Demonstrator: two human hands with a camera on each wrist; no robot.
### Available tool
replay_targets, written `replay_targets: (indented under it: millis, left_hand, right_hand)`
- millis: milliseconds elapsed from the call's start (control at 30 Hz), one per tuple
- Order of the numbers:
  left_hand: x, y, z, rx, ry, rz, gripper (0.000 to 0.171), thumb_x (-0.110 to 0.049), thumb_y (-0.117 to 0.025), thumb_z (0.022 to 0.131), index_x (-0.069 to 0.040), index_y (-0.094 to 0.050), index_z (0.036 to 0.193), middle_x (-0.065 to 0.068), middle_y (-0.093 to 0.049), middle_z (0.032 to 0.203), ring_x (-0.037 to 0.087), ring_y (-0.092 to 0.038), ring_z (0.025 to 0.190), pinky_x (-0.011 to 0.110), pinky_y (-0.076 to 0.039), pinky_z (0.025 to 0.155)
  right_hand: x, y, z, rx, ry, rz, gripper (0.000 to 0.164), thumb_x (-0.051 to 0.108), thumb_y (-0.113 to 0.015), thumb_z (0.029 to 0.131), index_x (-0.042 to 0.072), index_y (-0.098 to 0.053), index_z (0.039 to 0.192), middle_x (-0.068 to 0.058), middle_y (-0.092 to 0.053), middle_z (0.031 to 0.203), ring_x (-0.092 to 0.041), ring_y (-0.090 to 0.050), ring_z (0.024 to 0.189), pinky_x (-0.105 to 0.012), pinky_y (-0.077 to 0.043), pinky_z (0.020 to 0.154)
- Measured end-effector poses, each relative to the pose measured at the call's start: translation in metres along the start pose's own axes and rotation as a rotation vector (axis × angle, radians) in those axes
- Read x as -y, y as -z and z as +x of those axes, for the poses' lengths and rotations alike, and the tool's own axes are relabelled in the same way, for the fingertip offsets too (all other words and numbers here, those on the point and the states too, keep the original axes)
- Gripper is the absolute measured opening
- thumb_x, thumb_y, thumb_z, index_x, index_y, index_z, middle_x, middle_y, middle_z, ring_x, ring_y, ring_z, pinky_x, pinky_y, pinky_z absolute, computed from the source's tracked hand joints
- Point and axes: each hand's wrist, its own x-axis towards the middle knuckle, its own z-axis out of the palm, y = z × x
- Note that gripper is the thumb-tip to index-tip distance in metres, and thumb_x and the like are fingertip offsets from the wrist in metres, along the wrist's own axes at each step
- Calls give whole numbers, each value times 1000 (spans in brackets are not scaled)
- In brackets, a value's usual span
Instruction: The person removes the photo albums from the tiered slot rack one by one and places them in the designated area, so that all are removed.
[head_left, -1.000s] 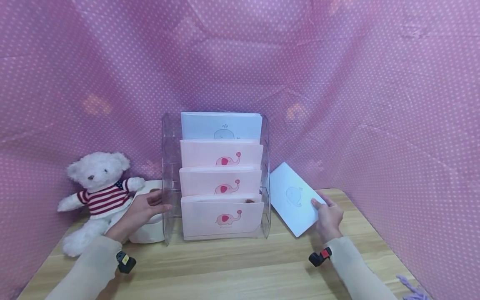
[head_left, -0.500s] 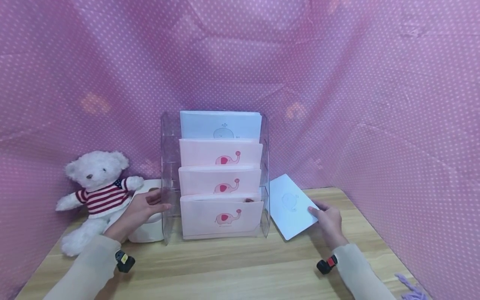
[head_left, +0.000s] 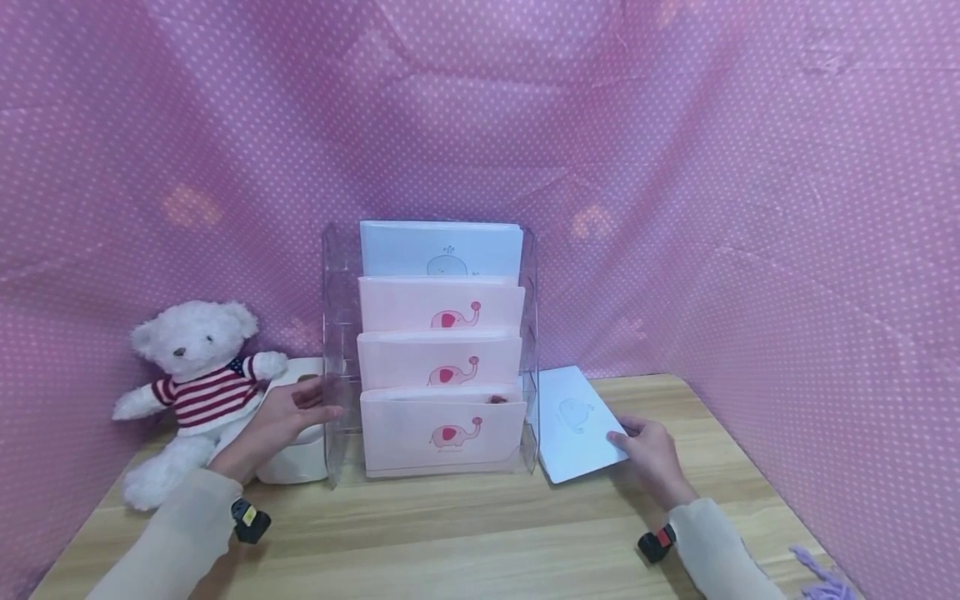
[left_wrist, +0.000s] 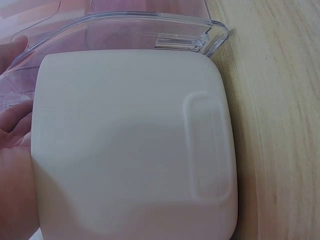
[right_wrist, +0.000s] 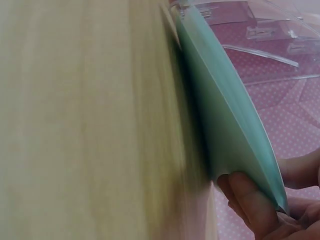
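Observation:
In the head view my right hand pinches the right corner of a pale blue folder printed with a whale. The thumb lies on its front; in the right wrist view, fingers lie against its other face. That folder leans at a tilt beside the clear plastic rack, low over the table. My left hand holds the rack's left side panel, thumb on one side and fingers on the other. Several folders stand in the rack's tiers: one blue whale folder on top, pink elephant folders below.
A white box stands against the rack's left side, partly behind my left hand. Left of it sits a white teddy bear in a striped sweater. Purple strands lie at the front right. A dotted pink cloth encloses the wooden table.
My right hand has lowered the whale folder and brought it slightly left, closer to the rack's right side. The left hand has stayed at the rack's side panel.

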Motion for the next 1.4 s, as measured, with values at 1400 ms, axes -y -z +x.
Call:
replay_targets:
  millis: [1400]
  left_hand:
    - [-2,-5,-5,-51,-57,7,85,-39,-71,95,6,-31,155,30,-36,158,49,-43,142,56,-41,113]
  right_hand:
    - [-4,-2,-9,108,91,-238,58,15,-69,93,-2,-50,146,-24,-55,146,-44,-48,140,-56,-42,112]
